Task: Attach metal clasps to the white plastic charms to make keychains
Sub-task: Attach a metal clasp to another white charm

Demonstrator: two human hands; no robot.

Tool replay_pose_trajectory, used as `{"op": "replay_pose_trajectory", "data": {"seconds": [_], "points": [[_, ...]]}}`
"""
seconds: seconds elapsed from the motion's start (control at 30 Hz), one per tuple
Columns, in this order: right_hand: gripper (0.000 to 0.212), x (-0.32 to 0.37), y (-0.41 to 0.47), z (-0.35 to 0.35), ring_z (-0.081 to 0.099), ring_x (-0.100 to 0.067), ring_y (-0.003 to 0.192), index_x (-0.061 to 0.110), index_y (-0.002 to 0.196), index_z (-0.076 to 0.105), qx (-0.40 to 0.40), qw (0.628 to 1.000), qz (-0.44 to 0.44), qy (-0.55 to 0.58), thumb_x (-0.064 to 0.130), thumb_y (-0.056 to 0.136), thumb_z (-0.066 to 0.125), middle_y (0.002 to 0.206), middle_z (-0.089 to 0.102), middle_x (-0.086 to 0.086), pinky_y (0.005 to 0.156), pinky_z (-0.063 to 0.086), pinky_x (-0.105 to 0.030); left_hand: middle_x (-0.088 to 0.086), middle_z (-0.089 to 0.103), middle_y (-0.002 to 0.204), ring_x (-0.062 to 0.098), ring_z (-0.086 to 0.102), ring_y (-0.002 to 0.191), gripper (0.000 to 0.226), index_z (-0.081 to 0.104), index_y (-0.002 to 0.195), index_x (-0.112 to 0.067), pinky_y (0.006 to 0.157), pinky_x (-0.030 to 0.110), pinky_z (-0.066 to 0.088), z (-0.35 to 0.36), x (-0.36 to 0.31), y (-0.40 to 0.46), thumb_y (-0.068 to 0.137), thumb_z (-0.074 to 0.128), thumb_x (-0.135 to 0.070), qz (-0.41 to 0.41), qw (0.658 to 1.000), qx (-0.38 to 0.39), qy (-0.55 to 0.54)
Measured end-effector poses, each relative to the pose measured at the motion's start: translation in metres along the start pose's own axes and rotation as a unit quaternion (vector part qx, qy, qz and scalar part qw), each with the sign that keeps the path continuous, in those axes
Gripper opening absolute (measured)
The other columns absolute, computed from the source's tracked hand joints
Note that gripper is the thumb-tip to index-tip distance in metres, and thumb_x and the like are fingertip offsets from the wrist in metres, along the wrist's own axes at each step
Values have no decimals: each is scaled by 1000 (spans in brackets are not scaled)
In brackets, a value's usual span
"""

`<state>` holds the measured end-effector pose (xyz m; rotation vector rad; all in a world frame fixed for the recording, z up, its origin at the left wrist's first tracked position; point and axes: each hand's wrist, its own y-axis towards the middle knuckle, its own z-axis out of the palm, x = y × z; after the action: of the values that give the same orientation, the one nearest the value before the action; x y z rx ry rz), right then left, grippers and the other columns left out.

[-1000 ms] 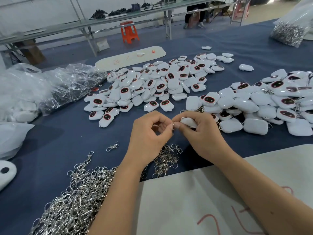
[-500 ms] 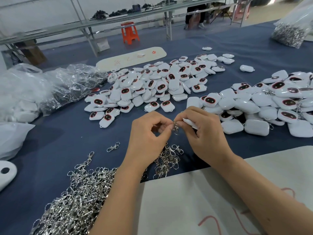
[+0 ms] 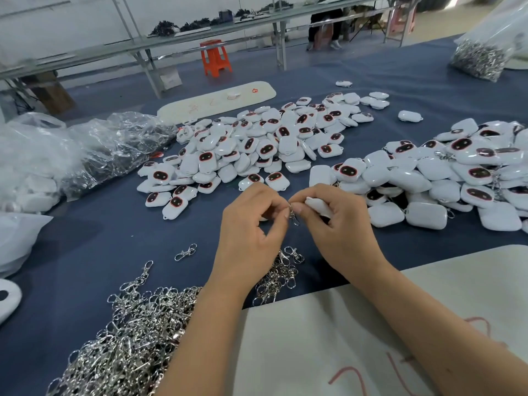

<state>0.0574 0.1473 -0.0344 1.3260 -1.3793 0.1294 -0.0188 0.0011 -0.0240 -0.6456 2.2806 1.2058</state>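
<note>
Little had changed: the left hand (image 3: pixel 251 221) still pinched the clasp (image 3: pixel 293 217), the right hand (image 3: pixel 340 224) still gripped a white charm (image 3: pixel 318 205), mostly hidden by its fingers (image 3: pixel 298 207).

Bright, even indoor light, soft shadows, wide-angle bending and blurred edges.

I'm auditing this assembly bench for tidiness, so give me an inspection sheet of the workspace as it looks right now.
Surface: blue cloth-covered table; white board with red marks at the near edge.
Job's things: white charm in the right hand; metal clasp pinched between both hands; clasp pile near left; charm heap at centre, another heap at right.
Clutter: crumpled plastic bags at left; bag of clasps far right.
Grippers: left hand and right hand meet at the clasp.
Cables: nothing seen.
Surroundings: orange stool, metal benches behind.
</note>
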Motion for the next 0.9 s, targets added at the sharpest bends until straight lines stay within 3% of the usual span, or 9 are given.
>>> {"op": "replay_pose_trajectory", "data": {"seconds": [0.1,0.17,0.23,0.3,0.37,0.5,0.67,0.9], "points": [[4,-2,-1,2,54,-3,60,16,101,68,7,993,96,63,12,99,69,69,62,17,61,41,-12,-9,60,86,20,60,81,19,64,80,-18,69,34,51,0,1,0,88,68,-2,2,1000,2,21],[11,-4,2,2,47,-8,58,16,110,59,9,969,186,162,8,103,58,73,57,6,59,43,-25,-8,59,86,19,59,79,18,63,80,-17,69,39,51,1,2,0,89,68,-2,2,999,14,37],[18,-6,4,2,50,-11,60,13,117,58,15,949,231,216,3,105,50,83,58,-7,60,48,-30,-7,59,87,19,58,78,17,63,81,-16,69,42,51,1,1,-1,90,68,-3,4,998,29,49],[18,-7,5,3,55,-13,61,13,121,62,22,952,225,208,8,108,51,91,62,-12,64,51,-27,-8,58,87,18,57,79,16,63,82,-17,70,42,50,1,1,-1,90,67,-4,7,998,40,55],[16,-8,6,4,58,-14,59,17,120,65,2,946,229,229,13,105,59,87,67,-7,60,51,-24,-8,58,87,19,57,80,16,62,82,-17,70,41,50,1,0,-1,89,66,-4,9,997,52,56],[6,-15,6,1,56,-15,60,24,95,70,-40,947,241,211,24,94,76,72,61,4,54,47,-25,-8,57,88,19,57,82,19,60,81,-20,71,41,49,0,-1,-1,87,66,-3,8,996,71,58],[15,-14,5,3,49,-4,59,24,79,73,-41,975,192,108,24,94,69,63,60,13,58,40,-21,-7,56,85,17,57,80,17,60,81,-16,71,41,49,2,-2,-1,86,67,-1,18,993,105,55],[18,-9,5,2,47,-3,56,17,78,71,-23,980,192,41,17,95,66,63,63,5,56,39,-16,-8,56,84,17,56,79,15,61,81,-16,72,42,49,4,-2,-2,86,68,-3,9,990,125,58]]}}
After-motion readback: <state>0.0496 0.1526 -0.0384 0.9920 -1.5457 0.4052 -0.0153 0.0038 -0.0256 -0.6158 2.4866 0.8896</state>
